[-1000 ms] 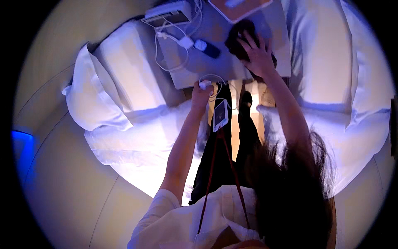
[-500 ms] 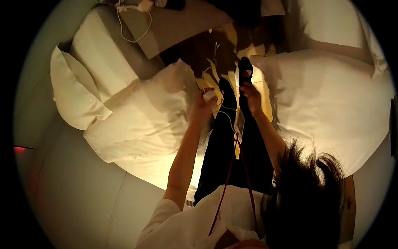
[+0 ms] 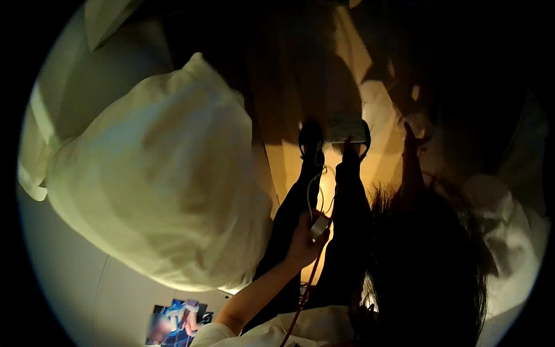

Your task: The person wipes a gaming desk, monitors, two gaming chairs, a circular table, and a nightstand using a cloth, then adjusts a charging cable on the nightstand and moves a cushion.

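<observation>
My left hand (image 3: 306, 243) is closed around a small white block (image 3: 318, 225), which looks like a charger, held low in front of my legs. A thin white cable (image 3: 311, 194) loops beyond it toward my feet. My right hand (image 3: 414, 141) reaches out to the right, dark against a dim pale surface. Its fingers look stretched apart, and I make out nothing held in them. A flat pale slab (image 3: 347, 134) shows at my right shoe; its kind is too dim to tell. A red cord (image 3: 310, 276) hangs down past my left hand.
A large white pillow (image 3: 162, 179) bulges on the left. Crumpled white cloth (image 3: 500, 231) lies at the right. Warm light falls on the floor (image 3: 283, 173) around my feet. A colourful picture (image 3: 182, 324) shows at the lower left. Dark hair covers part of the lower right.
The view has shifted and grown darker. My left hand, still holding the white block, has come nearer my body. My right hand has moved from beside my leg out to the right.
</observation>
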The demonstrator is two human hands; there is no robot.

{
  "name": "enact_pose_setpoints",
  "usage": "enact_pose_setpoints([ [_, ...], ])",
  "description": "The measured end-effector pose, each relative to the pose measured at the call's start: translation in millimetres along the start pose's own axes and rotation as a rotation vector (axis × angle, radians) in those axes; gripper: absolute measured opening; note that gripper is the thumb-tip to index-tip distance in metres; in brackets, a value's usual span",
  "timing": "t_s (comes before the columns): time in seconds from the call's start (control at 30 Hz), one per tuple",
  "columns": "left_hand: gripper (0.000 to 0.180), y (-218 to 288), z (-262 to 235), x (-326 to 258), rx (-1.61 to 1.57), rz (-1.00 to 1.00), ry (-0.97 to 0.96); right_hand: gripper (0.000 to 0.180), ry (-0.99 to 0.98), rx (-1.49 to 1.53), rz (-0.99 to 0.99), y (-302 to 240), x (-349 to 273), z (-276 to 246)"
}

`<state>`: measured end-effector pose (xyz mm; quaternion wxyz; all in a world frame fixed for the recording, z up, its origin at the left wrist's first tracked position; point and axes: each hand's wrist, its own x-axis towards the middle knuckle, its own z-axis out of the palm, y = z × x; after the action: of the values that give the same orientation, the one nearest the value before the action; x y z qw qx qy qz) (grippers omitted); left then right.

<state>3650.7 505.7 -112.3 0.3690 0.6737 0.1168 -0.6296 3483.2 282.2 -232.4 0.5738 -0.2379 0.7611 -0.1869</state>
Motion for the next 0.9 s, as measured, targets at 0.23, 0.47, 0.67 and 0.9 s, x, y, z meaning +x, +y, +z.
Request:
enact_pose_setpoints([
  [0.23,0.032,-14,4,-1,-0.127,0.130,0.105,0.060,-0.201,0.027,-0.046,-13,-46,50],
  [0.47,0.035,57,6,-116,0.313,0.162,-0.011,0.075,-0.633,0.140,-0.284,-58,-168,112],
  [0.67,0.038,145,6,-183,0.452,0.296,0.031,0.093,-0.558,-0.449,-1.051,-223,-228,155],
  [0.9,0.038,194,-17,-169,0.325,0.492,0.006,0.106,-0.555,-0.612,-1.285,-303,-177,282],
])
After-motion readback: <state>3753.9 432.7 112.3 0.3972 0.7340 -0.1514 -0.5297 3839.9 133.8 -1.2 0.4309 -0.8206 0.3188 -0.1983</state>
